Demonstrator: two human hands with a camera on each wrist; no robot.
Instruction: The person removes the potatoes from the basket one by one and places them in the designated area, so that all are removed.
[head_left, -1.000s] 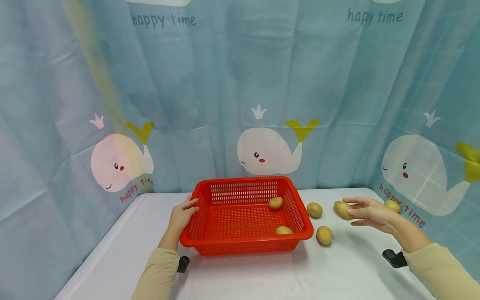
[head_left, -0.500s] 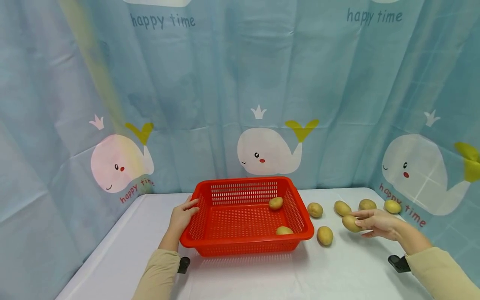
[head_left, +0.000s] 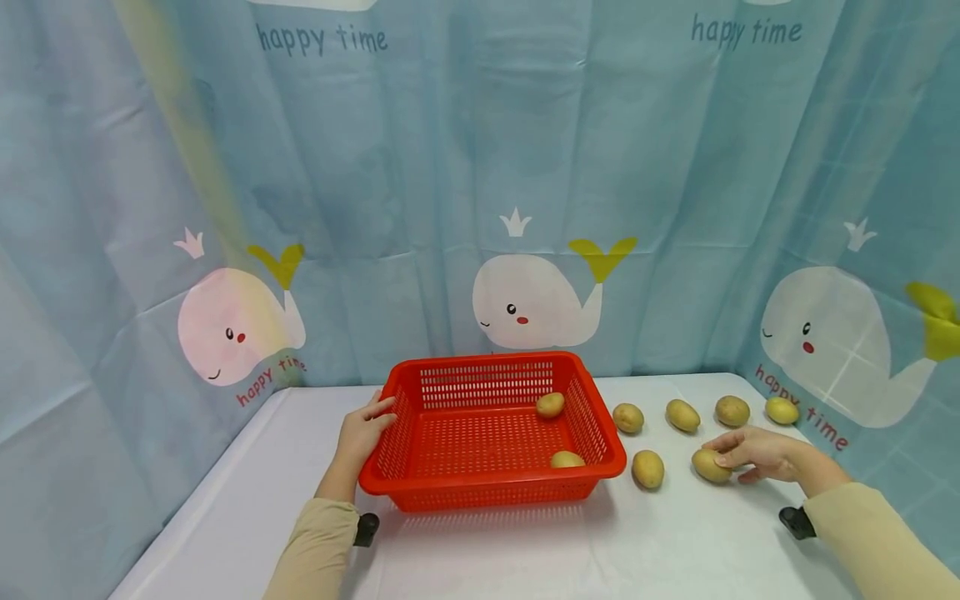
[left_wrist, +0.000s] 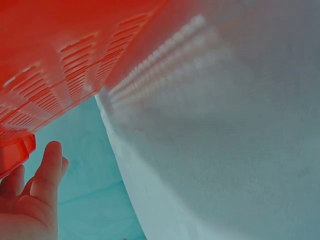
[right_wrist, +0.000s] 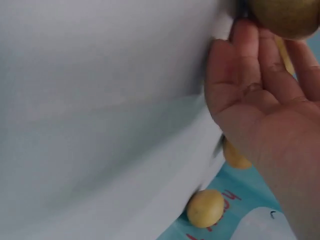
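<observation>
My left hand (head_left: 362, 435) holds the left rim of a red perforated plastic basket (head_left: 487, 483); in the left wrist view, some fingers (left_wrist: 48, 172) reach up just outside the rim. Two potatoes, one at the back right (head_left: 551, 405) and one near the front (head_left: 567, 459), lie inside the basket. To the basket's right, my right hand (head_left: 763, 455) pinches another potato (head_left: 707, 467) low at the tablecloth, thumb over its near side. That potato (right_wrist: 289, 17) is partly cut off at the top of the right wrist view.
Several potatoes lie on the white table (head_left: 517, 554): one beside the basket (head_left: 627, 418), one nearer me (head_left: 648, 469), others behind my right hand (head_left: 682, 415). A brighter yellow oval thing (head_left: 782, 410) lies at the far right. A blue whale-print curtain (head_left: 420, 208) closes the back.
My right hand has come toward me, slightly right and down to the tablecloth with the potato, uncovering a potato behind it. The left hand and basket stay put.
</observation>
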